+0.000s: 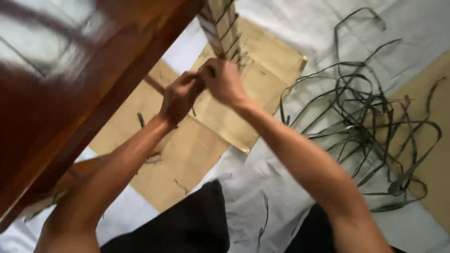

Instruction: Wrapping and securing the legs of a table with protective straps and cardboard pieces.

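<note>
My left hand and my right hand meet just below a pale woven panel laced with dark strips, which hangs from a reddish-brown wooden frame. Both hands are closed, fingers pinching at the dark strip ends at the panel's lower edge. The strip itself is mostly hidden by my fingers. My forearms reach up from the bottom of the view.
Sheets of brown cardboard lie on a grey-white cloth floor cover. A tangled heap of long dark strips sprawls to the right. My dark-clothed knees are at the bottom. More cardboard lies far right.
</note>
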